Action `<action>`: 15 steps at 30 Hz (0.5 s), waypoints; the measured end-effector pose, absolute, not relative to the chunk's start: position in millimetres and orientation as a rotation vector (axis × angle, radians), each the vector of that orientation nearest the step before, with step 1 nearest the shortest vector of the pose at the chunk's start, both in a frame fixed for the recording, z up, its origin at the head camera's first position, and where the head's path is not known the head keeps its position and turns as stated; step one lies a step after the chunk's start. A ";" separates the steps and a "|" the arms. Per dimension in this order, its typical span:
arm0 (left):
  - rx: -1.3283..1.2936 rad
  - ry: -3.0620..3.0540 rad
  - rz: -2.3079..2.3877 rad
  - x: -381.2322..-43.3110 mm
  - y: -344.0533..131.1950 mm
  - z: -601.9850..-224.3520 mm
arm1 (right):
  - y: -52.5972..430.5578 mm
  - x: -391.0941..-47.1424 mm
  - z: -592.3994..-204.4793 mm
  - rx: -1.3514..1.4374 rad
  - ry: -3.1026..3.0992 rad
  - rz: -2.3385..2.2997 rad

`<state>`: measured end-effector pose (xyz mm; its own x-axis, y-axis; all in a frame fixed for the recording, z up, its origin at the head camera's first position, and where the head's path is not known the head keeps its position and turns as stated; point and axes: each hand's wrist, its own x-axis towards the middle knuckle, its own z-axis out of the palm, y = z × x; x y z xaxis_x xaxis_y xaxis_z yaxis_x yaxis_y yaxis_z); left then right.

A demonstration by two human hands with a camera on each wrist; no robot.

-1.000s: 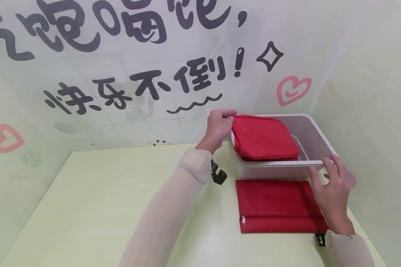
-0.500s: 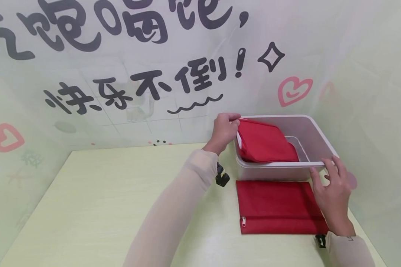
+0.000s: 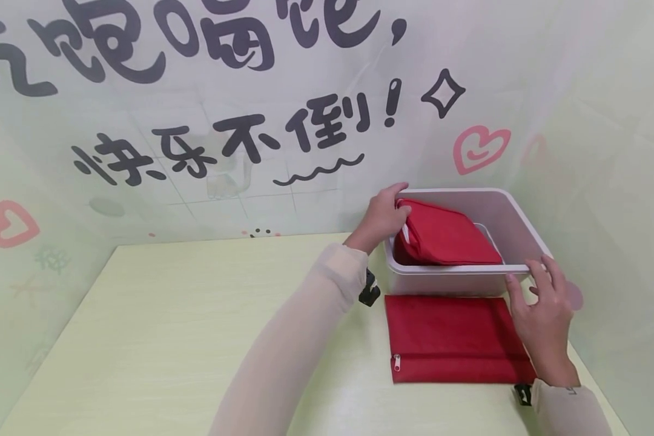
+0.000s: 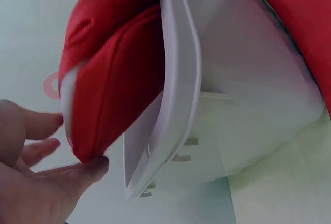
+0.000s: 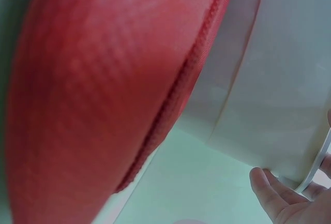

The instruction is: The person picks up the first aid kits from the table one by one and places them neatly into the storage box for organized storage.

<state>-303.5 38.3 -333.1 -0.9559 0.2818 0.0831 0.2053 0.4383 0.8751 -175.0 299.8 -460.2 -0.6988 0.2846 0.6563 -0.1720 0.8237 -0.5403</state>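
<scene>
My left hand (image 3: pixel 384 217) pinches the left upper corner of a red fabric pouch (image 3: pixel 449 236), whose white edge shows beside the thumb. That pouch lies tilted inside a white plastic box (image 3: pixel 458 283), leaning toward its left side. In the left wrist view the pinched corner of the pouch (image 4: pixel 114 79) sticks out past the box rim (image 4: pixel 186 63), thumb and fingers on either side of it. My right hand (image 3: pixel 547 312) grips the box's front right rim, thumb outside and fingers over the edge. The right wrist view shows this grip of the hand (image 5: pixel 297 203) too.
A flat red zippered pouch (image 3: pixel 452 327) lies on the table just in front of the box, its metal zip pull (image 3: pixel 397 362) at the left. The pale table (image 3: pixel 185 327) stretches left. A printed wall sheet (image 3: pixel 316 212) stands close behind the box.
My left hand has moved right and slightly down, bringing the held pouch's left corner inward over the box, and the pouch sits lower in it. My right hand stays at the rim.
</scene>
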 end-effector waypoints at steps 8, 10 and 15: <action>0.616 2.602 1.675 -300.4 32.1 -327.4 | 299.5 -177.0 -462.0 -0.039 -2.196 0.762; 0.613 2.595 1.717 -300.0 29.1 -325.9 | 299.5 -176.9 -462.3 -0.037 -2.193 0.763; 0.570 2.584 1.754 -300.9 20.7 -328.3 | 300.0 -174.9 -461.5 -0.054 -2.203 0.755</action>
<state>-300.9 20.7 -328.3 -0.9349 0.2739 0.2258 0.3109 0.3252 0.8931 -174.9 300.0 -461.5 -0.6870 0.2721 0.6737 -0.1984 0.8217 -0.5342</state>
